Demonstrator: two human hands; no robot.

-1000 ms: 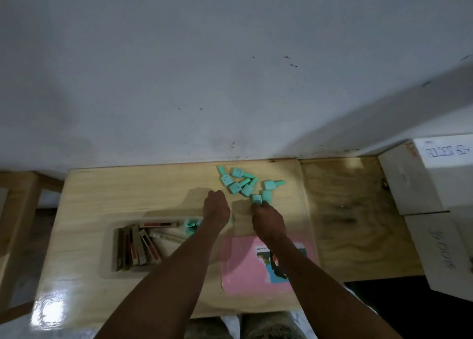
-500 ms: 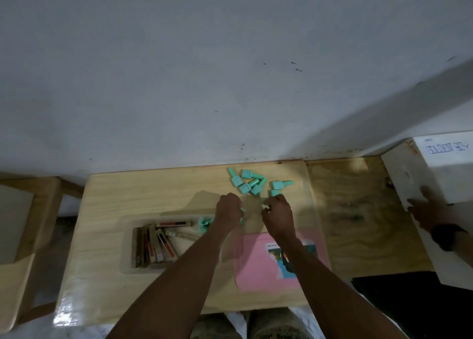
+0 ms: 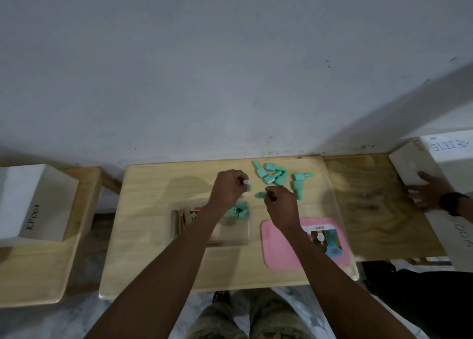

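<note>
teal cap (image 3: 247, 184), pinched at the fingertips of my left hand (image 3: 229, 189) just across from the teal piece (image 3: 260, 195) my right hand (image 3: 281, 205) pinches, looks like light, stiff, slick plastic, so i'd squeeze its sides, near the pile (image 3: 272, 175) beyond both.

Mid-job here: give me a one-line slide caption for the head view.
Left hand pinches one teal piece, right hand a second teal piece, over the wooden table near the teal pile.

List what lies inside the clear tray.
The clear tray holds brown and red sticks at left, teal caps at right. The left forearm covers its middle; anything there is hidden.
</note>
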